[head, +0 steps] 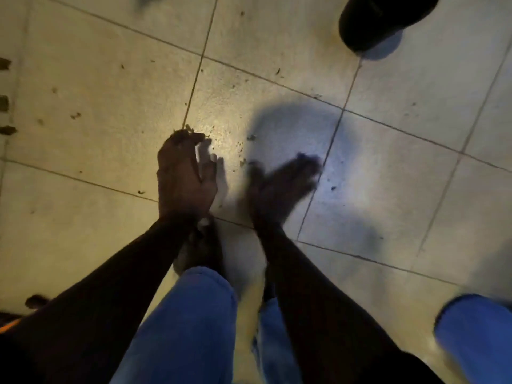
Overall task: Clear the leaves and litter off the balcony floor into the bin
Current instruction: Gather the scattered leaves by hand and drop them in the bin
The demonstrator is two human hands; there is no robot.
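While the left hand (185,176) cups bits of leaf at its curled fingertips, the right hand (279,184) sweeps open and flat, blurred, above the floor (110,79). It looks like the gathering step. Crumbs (243,151) lie between the hands, more scattered toward the tile joints. The dark bin (382,20) waits well beyond; next comes scooping and carrying.
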